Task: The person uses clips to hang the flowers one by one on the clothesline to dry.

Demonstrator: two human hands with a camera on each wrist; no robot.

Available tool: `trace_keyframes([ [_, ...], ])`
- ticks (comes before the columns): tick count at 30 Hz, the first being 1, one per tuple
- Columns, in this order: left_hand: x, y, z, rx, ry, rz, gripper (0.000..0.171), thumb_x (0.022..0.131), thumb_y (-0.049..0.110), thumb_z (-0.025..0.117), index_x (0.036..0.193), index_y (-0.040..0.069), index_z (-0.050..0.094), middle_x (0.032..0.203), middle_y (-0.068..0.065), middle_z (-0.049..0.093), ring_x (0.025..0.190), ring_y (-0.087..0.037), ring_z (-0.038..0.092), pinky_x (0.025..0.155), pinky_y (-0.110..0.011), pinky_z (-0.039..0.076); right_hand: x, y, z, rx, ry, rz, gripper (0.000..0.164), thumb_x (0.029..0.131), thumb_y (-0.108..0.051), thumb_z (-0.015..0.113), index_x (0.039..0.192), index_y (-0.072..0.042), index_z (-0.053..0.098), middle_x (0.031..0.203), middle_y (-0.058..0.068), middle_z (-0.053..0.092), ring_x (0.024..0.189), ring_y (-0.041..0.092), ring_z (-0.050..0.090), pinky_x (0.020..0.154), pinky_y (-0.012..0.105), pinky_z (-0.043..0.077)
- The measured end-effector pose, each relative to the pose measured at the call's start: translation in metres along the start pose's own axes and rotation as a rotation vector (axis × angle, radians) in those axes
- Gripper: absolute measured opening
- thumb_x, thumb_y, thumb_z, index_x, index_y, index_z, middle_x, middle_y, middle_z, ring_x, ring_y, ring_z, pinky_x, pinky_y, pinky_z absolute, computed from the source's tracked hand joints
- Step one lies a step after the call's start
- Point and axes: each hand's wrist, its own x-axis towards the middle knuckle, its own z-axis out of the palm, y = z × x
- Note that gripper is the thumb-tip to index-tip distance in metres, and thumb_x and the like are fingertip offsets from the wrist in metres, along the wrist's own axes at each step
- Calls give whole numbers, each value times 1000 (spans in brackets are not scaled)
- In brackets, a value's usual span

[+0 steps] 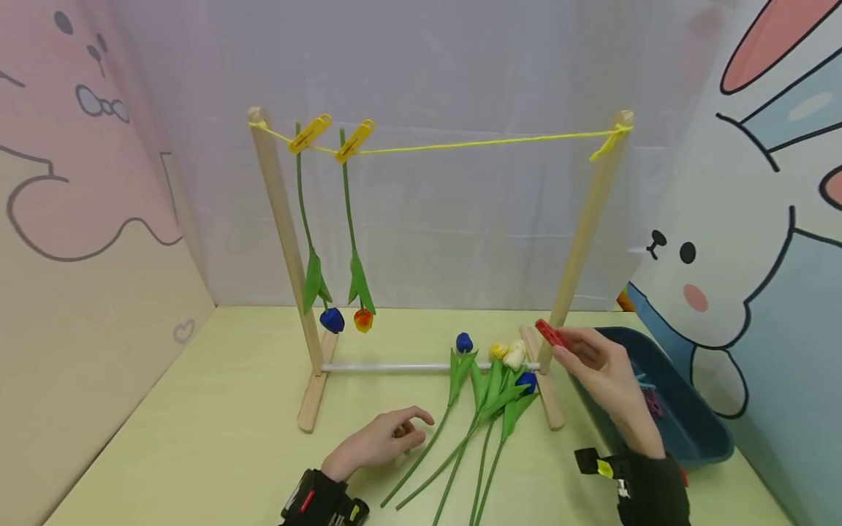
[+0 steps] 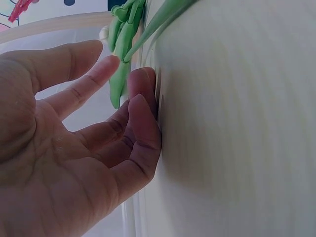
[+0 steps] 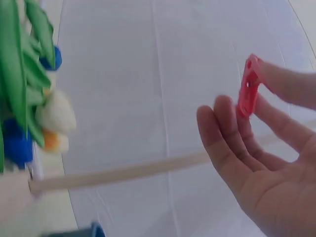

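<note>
- Tulips point(image 1: 359, 277), blue and orange: pegged to yellow cord point(image 1: 460, 145).
- Loose tulips point(image 1: 500, 400): unpegged on counter point(image 1: 230, 438).
- Right hand point(image 1: 608, 380): fingers pinching red clothespin point(image 1: 550, 334).
- Left hand point(image 1: 378, 442): fingers loosely curled, empty.

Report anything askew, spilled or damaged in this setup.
Nothing looks spilled or damaged. Only the loose tulips on the table look untidy: some stems cross, while the two clipped tulips hang separately from the yellow cord.

red clip point(image 1: 551, 334): tilted, pinched in your right hand point(image 1: 604, 376) | tulips point(image 1: 501, 399): heads blue, yellow, white; lying on your bench point(image 1: 224, 438)
</note>
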Motion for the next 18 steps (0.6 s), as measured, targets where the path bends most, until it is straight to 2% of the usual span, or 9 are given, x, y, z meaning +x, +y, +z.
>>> trace_keyframes([
  [2,0,0,0,9,0,3,28,105,23,54,130,12,60,102,-9,68,85,-14,63,70,-25,48,5,0,10,80,32,-1,26,100,-2,58,123,11,61,93,-24,65,82,-4,65,76,10,51],
  [5,1,2,1,26,0,12,27,105,23,54,130,13,60,101,-8,68,85,-12,63,71,-24,48,11,1,23,252,65,-25,22,104,-3,49,118,1,66,94,-20,66,79,0,65,77,12,52],
  [8,2,4,2,45,0,19,27,105,24,54,129,13,60,100,-6,67,85,-10,61,72,-24,48,13,2,33,330,83,-46,25,106,-5,45,112,5,67,94,-15,66,79,3,64,78,13,54],
  [12,2,5,4,73,0,15,26,105,23,55,127,13,61,99,-5,66,85,-8,59,72,-24,47,14,2,41,292,118,-48,26,104,-4,51,109,18,64,94,-14,67,88,5,62,81,15,51],
  [16,2,4,5,88,-4,10,26,105,23,55,128,13,61,98,-5,67,82,-7,59,71,-24,47,12,3,42,306,152,-23,19,97,1,63,108,15,67,97,-14,70,94,5,63,83,16,50],
  [18,2,4,5,91,-5,12,26,104,23,56,128,12,61,96,-4,67,80,-6,58,70,-23,46,12,2,42,355,164,2,18,93,4,66,110,12,68,98,-13,72,93,4,66,82,14,52],
])
